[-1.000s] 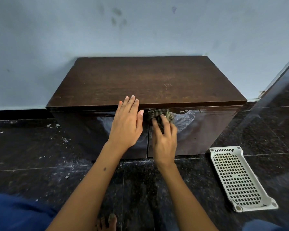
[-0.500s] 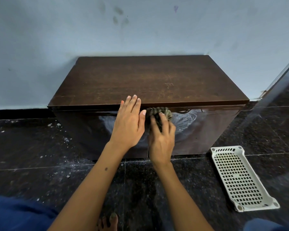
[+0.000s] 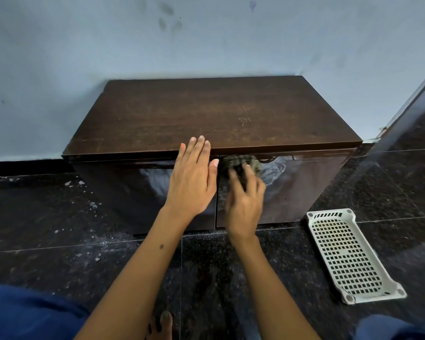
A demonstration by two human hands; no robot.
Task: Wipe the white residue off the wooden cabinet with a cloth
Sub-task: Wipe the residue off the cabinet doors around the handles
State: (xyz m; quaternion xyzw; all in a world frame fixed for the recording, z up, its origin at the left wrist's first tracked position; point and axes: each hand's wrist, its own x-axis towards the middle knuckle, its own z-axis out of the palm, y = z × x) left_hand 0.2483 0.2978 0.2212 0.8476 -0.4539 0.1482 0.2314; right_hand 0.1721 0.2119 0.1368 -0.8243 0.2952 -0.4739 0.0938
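While the left hand (image 3: 192, 177) is lying flat and open against the glossy front of the dark wooden cabinet (image 3: 214, 119), its fingers are reaching up over the front edge of the top and holding nothing. Just beside it, the right hand (image 3: 244, 200) is curling around a bunched, dark mottled cloth (image 3: 241, 161), pressing it against the upper part of the right-hand door, directly under the overhanging top; this hand is showing blurred. White residue (image 3: 274, 171) is showing as swirling smears on the door to the right of the cloth, and a paler hazy patch is sitting on the left door behind the left hand. The cabinet is standing on a dark speckled tiled floor (image 3: 47, 217) and backing against a pale blue wall (image 3: 84, 45) marked with a few dark smudges. White specks are scattering across the floor to the left of the cabinet. A white perforated plastic tray (image 3: 349, 256) is lying flat on the floor near the cabinet's right front corner, apart from it. Blue trouser fabric (image 3: 30, 312) is filling the lower left corner, and bare toes (image 3: 162, 325) are peeking in at the bottom edge between the forearms.
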